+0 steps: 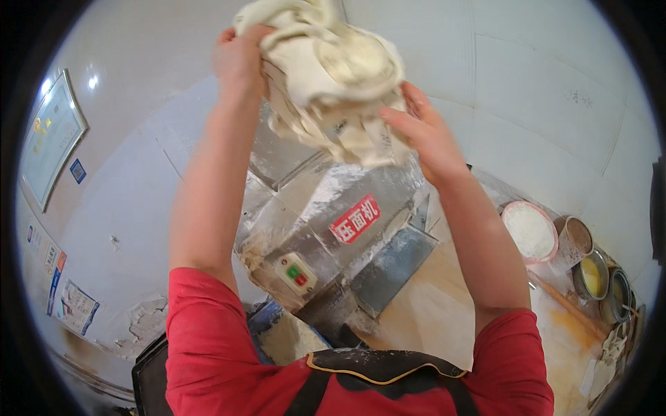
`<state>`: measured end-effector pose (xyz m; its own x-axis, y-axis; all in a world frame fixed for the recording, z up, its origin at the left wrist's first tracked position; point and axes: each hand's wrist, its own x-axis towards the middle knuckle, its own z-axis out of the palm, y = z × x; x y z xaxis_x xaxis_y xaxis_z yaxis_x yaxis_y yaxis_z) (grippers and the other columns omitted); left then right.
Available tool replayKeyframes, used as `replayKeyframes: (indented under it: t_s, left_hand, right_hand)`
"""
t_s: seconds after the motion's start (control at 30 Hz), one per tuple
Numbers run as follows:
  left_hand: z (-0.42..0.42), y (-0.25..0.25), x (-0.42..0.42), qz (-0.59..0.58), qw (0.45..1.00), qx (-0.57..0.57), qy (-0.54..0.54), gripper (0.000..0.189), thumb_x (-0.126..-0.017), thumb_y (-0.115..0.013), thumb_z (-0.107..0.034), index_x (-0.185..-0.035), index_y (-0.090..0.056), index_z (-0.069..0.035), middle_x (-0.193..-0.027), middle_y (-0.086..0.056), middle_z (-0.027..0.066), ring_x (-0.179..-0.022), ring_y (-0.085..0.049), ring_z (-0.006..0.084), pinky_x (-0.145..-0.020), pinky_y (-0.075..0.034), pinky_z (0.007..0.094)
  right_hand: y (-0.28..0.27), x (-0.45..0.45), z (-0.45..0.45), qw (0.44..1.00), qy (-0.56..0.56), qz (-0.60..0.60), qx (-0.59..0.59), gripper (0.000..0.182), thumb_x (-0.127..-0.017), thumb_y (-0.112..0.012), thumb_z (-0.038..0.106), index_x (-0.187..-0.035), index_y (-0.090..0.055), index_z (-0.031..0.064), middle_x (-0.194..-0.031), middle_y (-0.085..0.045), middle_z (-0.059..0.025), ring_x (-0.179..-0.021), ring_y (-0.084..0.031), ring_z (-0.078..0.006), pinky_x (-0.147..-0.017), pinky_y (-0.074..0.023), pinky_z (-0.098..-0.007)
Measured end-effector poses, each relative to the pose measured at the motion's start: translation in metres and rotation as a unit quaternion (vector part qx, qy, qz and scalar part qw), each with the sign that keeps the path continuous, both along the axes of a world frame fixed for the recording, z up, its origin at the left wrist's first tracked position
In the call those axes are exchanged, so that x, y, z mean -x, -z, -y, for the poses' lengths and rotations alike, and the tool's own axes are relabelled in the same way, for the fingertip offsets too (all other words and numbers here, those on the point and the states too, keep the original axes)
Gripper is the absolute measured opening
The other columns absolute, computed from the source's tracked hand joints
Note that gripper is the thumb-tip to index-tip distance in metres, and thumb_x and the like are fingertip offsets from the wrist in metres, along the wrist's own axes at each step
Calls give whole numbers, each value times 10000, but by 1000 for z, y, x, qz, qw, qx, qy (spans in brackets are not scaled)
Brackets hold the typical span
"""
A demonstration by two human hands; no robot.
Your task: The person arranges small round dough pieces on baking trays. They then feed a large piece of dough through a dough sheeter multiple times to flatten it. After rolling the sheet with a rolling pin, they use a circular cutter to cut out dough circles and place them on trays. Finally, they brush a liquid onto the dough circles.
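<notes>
A large, folded mass of pale dough (pixel 333 65) is held up in both hands at the top of the view, slightly blurred. My left hand (pixel 240 62) grips its left side, with the fingers partly hidden behind it. On the lower right side, my right hand (pixel 424 130) supports the dough with thumb and fingers spread around its edge. Beneath the raised dough stands a flour-dusted metal dough sheeter (pixel 317 229) with a red label. A green and red push-button switch (pixel 295 273) sits on its near face. The dough hides part of the machine's top.
On the right, a floury worktop (pixel 546 312) holds a pink-rimmed bowl of flour (pixel 529 231), a brown tub (pixel 575 236), a metal pot of yellow liquid (pixel 592 275) and a wooden rolling pin (pixel 567 304). A blue container (pixel 260 333) stands below the machine. Walls rise behind and left.
</notes>
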<state>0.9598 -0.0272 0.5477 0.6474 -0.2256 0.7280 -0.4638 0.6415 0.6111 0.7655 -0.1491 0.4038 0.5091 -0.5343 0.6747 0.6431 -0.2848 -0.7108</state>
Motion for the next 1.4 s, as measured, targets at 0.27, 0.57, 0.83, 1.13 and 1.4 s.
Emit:
replayKeyframes:
  t_s: [0.27, 0.57, 0.83, 1.13, 1.4]
  left_hand:
    - [-4, 101, -229, 7, 844, -488, -224, 623, -745, -751, -304, -1206, -467, 5, -1070, -587, 174, -951, -596, 274, -686, -511, 406]
    - [6, 147, -224, 194, 798, -554, -139, 919, -612, -831, -330, -1350, -372, -30, -1209, -571, 207, -1120, -556, 317, -944, -440, 380]
    - [27, 203, -190, 274, 767, -578, -38, 816, -626, -794, -208, -1322, -391, -66, -1097, -618, 180, -1034, -586, 255, -861, -461, 345]
    - [47, 205, -184, 299, 766, -569, 13, 740, -638, -822, -89, -1259, -420, -65, -1114, -598, 90, -1009, -555, 205, -858, -447, 308]
    - [54, 198, -152, 115, 757, -634, 108, 624, -707, -757, -79, -1253, -455, -105, -1065, -593, 25, -909, -574, 129, -754, -499, 267]
  right_hand:
    - [132, -61, -128, 860, 77, -124, 488, 483, -798, -696, 274, -1219, -558, 80, -1299, -512, -124, -1232, -469, -287, -1048, -321, -479]
    - [178, -54, -134, 871, 31, -15, 491, 450, -797, -699, 236, -1186, -551, 66, -1349, -468, -132, -1289, -421, -318, -1086, -245, -544]
    - [196, -59, -129, 899, 17, 72, 431, 315, -873, -630, 200, -1074, -553, -31, -1311, -484, -229, -1257, -425, -438, -1036, -251, -621]
    - [202, -59, -139, 908, 53, 99, 403, 323, -840, -636, 191, -1033, -571, -60, -1333, -449, -218, -1296, -376, -425, -1034, -225, -661]
    - [217, -52, -133, 928, 58, 115, 349, 349, -820, -640, 255, -1048, -590, -5, -1286, -485, -182, -1289, -384, -368, -1053, -267, -582]
